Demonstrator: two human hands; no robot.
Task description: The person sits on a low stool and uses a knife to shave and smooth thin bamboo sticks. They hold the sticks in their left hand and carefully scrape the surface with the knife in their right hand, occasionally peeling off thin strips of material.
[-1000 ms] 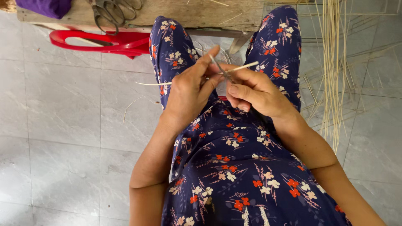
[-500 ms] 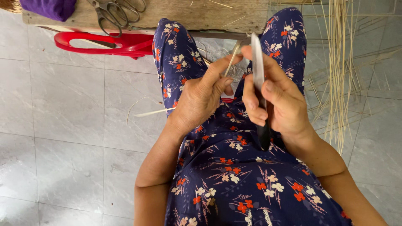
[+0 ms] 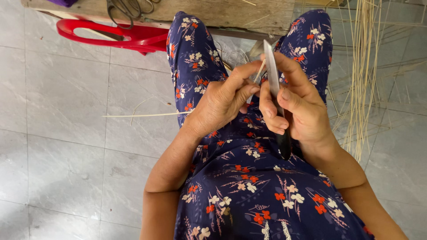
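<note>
1. We see our right hand (image 3: 296, 109) wrapped around a knife (image 3: 275, 95), its blade pointing up and away and its dark handle down toward our lap.
2. Our left hand (image 3: 222, 104) pinches a thin pale strip (image 3: 147, 115) just beside the blade; the strip trails left over the tiled floor (image 3: 66, 133).
3. Scissors (image 3: 126, 8) lie on the wooden desk (image 3: 213, 13) ahead, above a red plastic stool (image 3: 120, 38).
4. Loose pale strands (image 3: 362, 75) hang at right.
</note>
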